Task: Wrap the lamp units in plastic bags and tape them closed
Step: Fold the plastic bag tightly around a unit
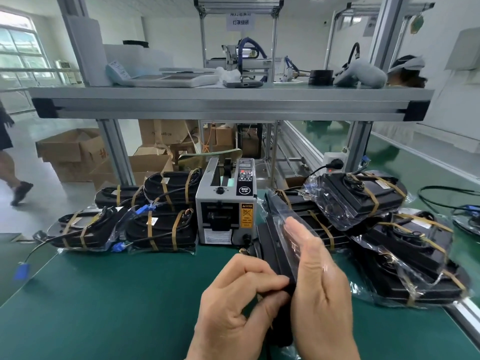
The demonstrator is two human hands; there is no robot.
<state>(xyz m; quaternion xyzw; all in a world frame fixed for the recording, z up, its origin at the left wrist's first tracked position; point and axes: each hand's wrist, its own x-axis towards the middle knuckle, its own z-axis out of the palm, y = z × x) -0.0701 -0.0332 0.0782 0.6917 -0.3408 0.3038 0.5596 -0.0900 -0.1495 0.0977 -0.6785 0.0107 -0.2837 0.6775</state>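
Head view, lamp unit [276, 245] pinched by left hand [233, 305], right hand [320, 284] flat alongside

left hand [233, 302] pinching bagged lamp unit [275, 245], right hand [319, 281] flat

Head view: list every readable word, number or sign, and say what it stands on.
"CAUTION": yellow label on the tape dispenser.
"SEMI": round badge on its top.
"40 cm": cardboard box behind the bench.
Hanging sign: Chinese characters, too blurred to read.
White label on the dispenser's front: too small to read.
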